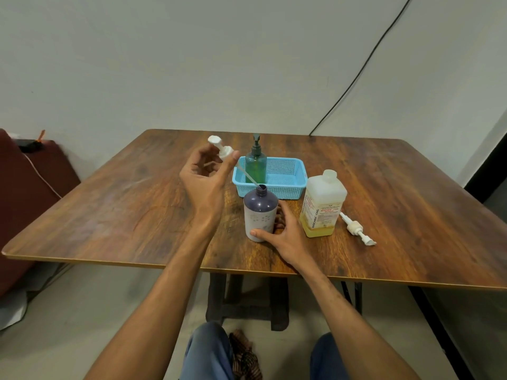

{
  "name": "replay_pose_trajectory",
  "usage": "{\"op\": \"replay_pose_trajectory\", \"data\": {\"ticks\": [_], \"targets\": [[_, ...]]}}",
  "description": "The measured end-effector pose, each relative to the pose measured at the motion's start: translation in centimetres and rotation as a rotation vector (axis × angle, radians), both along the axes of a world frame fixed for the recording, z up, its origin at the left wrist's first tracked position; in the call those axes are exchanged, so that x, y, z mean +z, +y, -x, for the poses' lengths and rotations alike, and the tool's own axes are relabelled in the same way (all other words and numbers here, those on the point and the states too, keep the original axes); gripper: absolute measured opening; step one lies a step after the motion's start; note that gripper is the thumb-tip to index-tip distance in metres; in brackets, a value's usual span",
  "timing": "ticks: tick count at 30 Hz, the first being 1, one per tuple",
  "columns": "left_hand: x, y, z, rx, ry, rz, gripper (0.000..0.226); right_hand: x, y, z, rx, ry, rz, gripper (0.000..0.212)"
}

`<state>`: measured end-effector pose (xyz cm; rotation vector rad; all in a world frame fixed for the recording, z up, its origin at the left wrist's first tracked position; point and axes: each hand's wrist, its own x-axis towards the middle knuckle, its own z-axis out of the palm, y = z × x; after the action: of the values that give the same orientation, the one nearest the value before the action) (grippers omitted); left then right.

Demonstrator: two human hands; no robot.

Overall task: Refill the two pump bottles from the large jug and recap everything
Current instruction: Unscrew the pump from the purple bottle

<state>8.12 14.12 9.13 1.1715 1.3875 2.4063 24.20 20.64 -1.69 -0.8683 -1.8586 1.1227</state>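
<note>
Left hand (pixel 207 171): raised above the worktop (pixel 109 209), fingers curled, thumb and fingertips pinching the white plastic pump head (pixel 221 149) at its collar. Nozzle end points up and away to the left. Its thin clear dip tube (pixel 247 175) slants down to the right, and the lower tip sits right at the open mouth of the dark purple plastic bottle with a pale printed lower half (pixel 260 212). Whether the tip is inside the neck cannot be told.

Right hand (pixel 282 231): wrapped round the base of the purple bottle, thumb across the front and fingers behind, steadying it upright on the worktop.

Containers:
- Purple bottle: uncapped and opaque, so the fill level is not readable.
- Translucent green pump bottle with dark pump (pixel 256 163): upright in the left part of the light blue perforated plastic basket (pixel 290 185), just behind the purple bottle.
- Large translucent white jug with printed label (pixel 323 204): upright just right of the right hand, with yellow liquid only in the lowest part.

Second white pump with dip tube (pixel 356 229): lying flat on the worktop right of the jug, long axis diagonal, tube end toward the jug and nozzle toward the near right.
</note>
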Motion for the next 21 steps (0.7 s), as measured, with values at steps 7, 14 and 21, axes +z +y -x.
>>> {"op": "replay_pose_trajectory", "data": {"ticks": [7, 14, 21], "targets": [[-0.8, -1.9, 0.1, 0.079, -0.027, -0.071, 0.026, -0.1, 0.0, 0.1, 0.008, -0.015, -0.017, 0.086], [-0.5, -2.2, 1.6, 0.142, -0.023, -0.079, 0.031, 0.1, 0.1, 0.0, -0.01, -0.016, 0.021, 0.085], [-5.9, -1.4, 3.0, 0.205, 0.256, 0.204, 0.026, 0.2, 0.0, 0.0, -0.008, -0.011, 0.015, 0.085]]}}
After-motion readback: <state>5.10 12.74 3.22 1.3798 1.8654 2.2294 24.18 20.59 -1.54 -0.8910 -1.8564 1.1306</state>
